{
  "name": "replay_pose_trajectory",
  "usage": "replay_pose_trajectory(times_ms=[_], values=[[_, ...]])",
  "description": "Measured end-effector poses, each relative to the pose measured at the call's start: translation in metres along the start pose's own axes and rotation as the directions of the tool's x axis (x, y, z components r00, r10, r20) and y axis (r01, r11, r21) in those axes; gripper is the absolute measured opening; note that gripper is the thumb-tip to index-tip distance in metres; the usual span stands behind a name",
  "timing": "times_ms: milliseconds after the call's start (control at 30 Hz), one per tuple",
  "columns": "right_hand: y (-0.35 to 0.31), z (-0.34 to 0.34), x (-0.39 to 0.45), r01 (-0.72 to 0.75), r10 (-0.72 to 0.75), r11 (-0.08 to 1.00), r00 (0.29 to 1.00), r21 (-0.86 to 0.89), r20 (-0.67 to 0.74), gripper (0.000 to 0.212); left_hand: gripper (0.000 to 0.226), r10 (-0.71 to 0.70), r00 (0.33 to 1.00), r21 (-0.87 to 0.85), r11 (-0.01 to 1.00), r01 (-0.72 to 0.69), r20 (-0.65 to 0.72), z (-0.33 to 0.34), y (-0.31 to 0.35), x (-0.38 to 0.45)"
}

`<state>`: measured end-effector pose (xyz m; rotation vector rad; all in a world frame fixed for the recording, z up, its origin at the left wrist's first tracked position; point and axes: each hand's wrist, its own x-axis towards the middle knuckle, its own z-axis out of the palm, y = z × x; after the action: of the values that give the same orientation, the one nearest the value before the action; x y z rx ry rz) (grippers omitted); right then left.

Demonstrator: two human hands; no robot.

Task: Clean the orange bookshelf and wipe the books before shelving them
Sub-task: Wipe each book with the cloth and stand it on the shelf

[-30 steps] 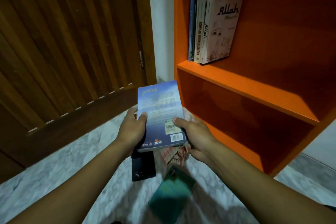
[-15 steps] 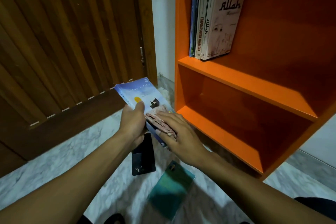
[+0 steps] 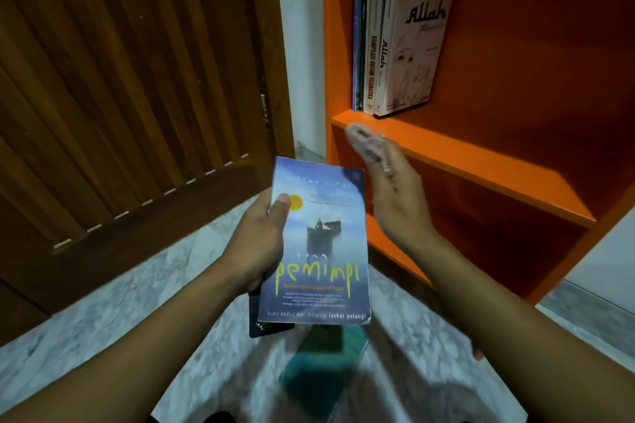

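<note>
Our left hand [image 3: 256, 244] grips the blue book [image 3: 318, 244], thumb on front. Right hand [image 3: 395, 203] pinches the cloth [image 3: 366, 144] w/ curled fingers, by the orange shelf [image 3: 457, 158].

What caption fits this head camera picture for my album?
Left hand holds the blue book "Pemimpi" while the right hand lifts a cloth beside the orange bookshelf.

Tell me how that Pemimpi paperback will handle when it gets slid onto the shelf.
The Pemimpi paperback looks light: the left hand holds it alone. Its soft cover probably flexes. Upright, it may tip unless leaned on the shelved books.
</note>
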<state>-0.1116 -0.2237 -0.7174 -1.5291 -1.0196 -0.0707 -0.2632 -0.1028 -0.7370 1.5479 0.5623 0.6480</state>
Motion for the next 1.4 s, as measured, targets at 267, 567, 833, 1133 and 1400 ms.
replay_pose_trajectory(times_ms=[267,567,833,1133,1400], values=[[0.012,0.022,-0.046,-0.073,0.090,0.995,0.962,-0.074,0.257,0.043,0.031,-0.023,0.988,-0.157,0.988,-0.002,-0.155,0.008,0.002,0.006],[-0.002,0.026,-0.065,-0.068,0.044,0.997,0.904,0.042,0.425,0.026,0.029,-0.230,0.885,-0.379,0.923,0.066,-0.406,-0.032,-0.004,0.030],[0.011,0.020,-0.046,-0.240,0.218,0.969,0.944,0.060,0.247,0.022,0.032,-0.011,0.936,0.078,0.996,0.041,-0.351,-0.043,-0.017,0.022],[0.006,0.034,-0.026,-0.181,0.183,0.981,0.983,0.063,-0.024,0.036,0.031,-0.176,0.984,-0.019,0.984,0.177,0.031,0.026,-0.034,0.003],[0.006,0.060,-0.065,-0.260,0.296,0.953,0.902,-0.153,0.314,0.049,0.039,-0.417,0.903,-0.561,0.726,0.399,0.103,0.019,-0.023,0.028]])
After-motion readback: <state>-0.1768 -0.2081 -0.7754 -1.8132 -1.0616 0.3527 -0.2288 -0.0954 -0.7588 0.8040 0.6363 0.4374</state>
